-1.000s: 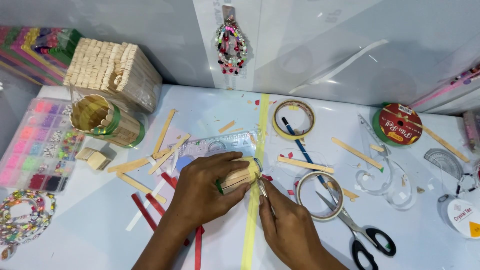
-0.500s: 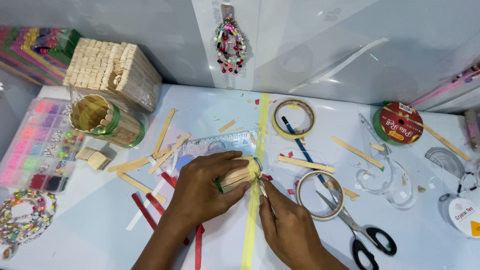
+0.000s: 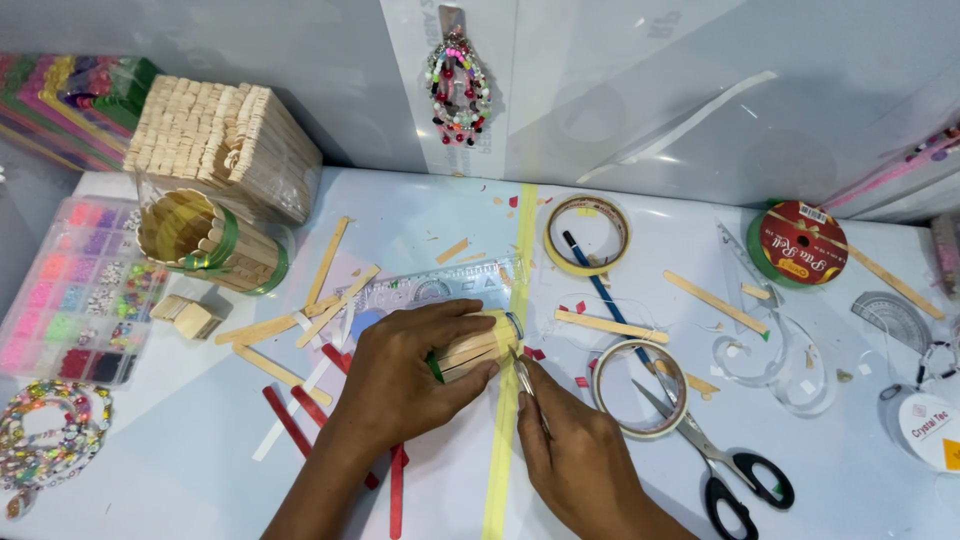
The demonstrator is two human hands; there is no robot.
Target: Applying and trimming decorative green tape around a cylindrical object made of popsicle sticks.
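White table surface point(image 3: 200, 470) is covered with craft things, and bare room is seen only at the near left corner and the near right edge. Behind it a grey glossy wall point(image 3: 700, 90) stands, with a beaded ornament point(image 3: 458, 90) hung on it. A stack of wooden sticks point(image 3: 225, 140) is placed at the far left, beside a bead box point(image 3: 70, 290). A yellow tape strip point(image 3: 515, 400) is laid along the table, from the far side to the near edge. The left hand point(image 3: 410, 375) is closed around a bundle of sticks point(image 3: 475, 345), which is lying on its side, touching the tape strip, in front of a clear ruler point(image 3: 440, 285). The right hand point(image 3: 575, 450) is pinched on a small metal tool point(image 3: 527, 385), whose tip is at the bundle. Black scissors point(image 3: 720, 455) and a tape roll point(image 3: 640, 390) are lying just beside the right hand.
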